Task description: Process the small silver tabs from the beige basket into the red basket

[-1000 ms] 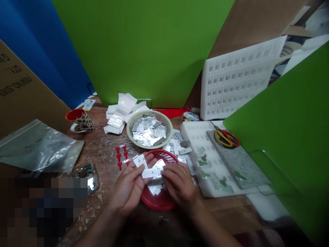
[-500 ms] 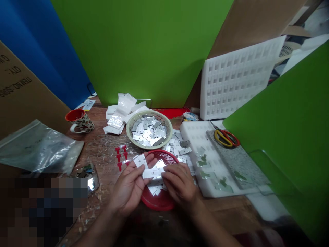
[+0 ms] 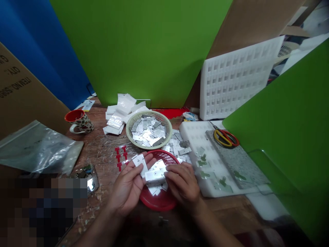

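One mug (image 3: 84,125), two green panels (image 3: 144,51) — six red tabs (image 3: 118,158).

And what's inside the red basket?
Flat pale pieces lie in the red basket; the left hand, right hand and held plates cover part of it; what's beneath can't be seen.

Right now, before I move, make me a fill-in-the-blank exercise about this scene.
The left hand holds a flat piece, and the basket nearest that hand is coloured ____.
The scissors have one red handle and one ____ handle.
The handle of the patterned mug is coloured ____.
The printed cardboard stands on the ____ side of the picture.

Missing words: red; yellow; white; left.
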The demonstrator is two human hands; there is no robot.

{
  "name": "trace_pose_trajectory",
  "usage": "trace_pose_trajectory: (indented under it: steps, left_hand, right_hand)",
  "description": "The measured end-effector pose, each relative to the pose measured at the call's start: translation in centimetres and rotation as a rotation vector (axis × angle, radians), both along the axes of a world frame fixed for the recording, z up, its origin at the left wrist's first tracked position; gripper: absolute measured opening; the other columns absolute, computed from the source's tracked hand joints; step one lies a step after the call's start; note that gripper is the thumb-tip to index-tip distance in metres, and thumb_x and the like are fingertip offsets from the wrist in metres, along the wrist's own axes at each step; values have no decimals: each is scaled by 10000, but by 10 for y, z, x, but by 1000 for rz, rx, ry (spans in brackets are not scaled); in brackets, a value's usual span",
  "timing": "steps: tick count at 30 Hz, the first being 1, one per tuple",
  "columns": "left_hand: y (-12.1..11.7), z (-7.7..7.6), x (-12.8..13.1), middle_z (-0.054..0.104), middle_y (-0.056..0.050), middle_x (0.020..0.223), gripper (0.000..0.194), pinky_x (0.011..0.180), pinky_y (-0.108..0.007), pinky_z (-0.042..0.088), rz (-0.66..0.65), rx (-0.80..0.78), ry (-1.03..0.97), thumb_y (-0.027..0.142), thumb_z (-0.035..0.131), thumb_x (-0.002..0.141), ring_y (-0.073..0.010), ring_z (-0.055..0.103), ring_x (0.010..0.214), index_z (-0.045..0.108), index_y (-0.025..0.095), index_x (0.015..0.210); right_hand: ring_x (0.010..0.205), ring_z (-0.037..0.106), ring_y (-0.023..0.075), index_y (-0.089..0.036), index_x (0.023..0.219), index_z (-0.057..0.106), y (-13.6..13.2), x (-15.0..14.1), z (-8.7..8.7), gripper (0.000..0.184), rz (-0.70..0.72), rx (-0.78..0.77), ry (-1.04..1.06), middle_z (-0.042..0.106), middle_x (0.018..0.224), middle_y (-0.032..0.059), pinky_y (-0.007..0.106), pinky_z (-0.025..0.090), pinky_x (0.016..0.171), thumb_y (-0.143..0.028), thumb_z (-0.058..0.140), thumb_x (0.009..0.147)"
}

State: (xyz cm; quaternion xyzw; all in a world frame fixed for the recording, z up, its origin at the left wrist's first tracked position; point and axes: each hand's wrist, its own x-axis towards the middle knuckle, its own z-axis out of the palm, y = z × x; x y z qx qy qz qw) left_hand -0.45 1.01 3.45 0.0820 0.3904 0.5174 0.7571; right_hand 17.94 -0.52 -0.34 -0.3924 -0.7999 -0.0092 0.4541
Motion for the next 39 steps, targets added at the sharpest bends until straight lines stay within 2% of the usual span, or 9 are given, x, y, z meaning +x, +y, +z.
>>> trace_pose_trajectory:
  steps: [5,11,14,20,26,29,33,36,39]
  left_hand:
    - [3,1,-6,575,-196,1323,387,941,-433,533,11,-36,-28,130,464,909,-307,541,1223,508,100,1292]
    - [2,-2,-8,579,-168,1329,399,982,-442,502,44,-19,27,67,502,875,-294,533,1235,539,138,1266]
    - [0,-4,-3,590,-159,1319,396,998,-424,491,28,-2,22,74,528,872,-288,532,1238,552,140,1261]
    - [-3,-6,3,609,-123,1306,501,1025,-371,467,-4,19,-31,89,554,869,-253,538,1235,483,185,1356]
    - [-4,-3,3,617,-131,1291,542,1013,-390,475,-44,14,-23,102,566,865,-257,572,1195,448,197,1385]
    - [-2,-2,1,628,-152,1267,494,1002,-417,482,-50,6,-26,120,532,884,-264,582,1183,462,172,1370]
    - [1,-3,-2,646,-176,1219,431,977,-436,500,-63,-62,-49,197,478,919,-270,618,1130,486,123,1343]
    - [2,-3,-3,650,-180,1207,434,953,-426,517,-78,-88,-70,219,455,930,-263,649,1076,475,105,1348]
    - [1,-1,-3,631,-190,1238,445,935,-413,527,-104,-81,-77,212,446,932,-257,656,1062,454,102,1364]
  right_hand:
    - [874,635,212,-181,1027,589,3,12,-3,293,-55,-5,4,675,961,96,428,446,804,-4,614,795]
    - [916,611,226,-199,1046,593,3,15,-3,305,-152,-115,57,650,983,90,420,458,812,-8,537,815]
    - [948,595,228,-185,1094,589,-1,-3,3,318,-62,-174,68,633,1000,97,407,476,822,-34,554,817]
    - [1024,575,249,-208,1234,578,0,-29,7,411,60,-144,-151,625,1174,115,446,454,865,-87,583,841]
    - [954,628,221,-215,1116,648,0,-25,8,325,123,-51,31,688,1063,91,414,490,829,-69,607,828]
    - [917,654,209,-220,1066,663,-3,-24,13,285,48,-229,344,704,995,77,388,526,815,-65,578,842]
    - [712,670,175,-194,877,676,2,-23,16,75,-162,-700,951,713,779,39,305,554,658,-237,675,815]
    - [557,625,125,-168,781,649,10,-22,15,168,-94,-995,1288,699,669,22,236,521,551,-296,749,736]
    - [493,593,95,-157,729,638,14,-22,15,191,-45,-1126,1409,688,620,12,190,485,498,-294,769,700]
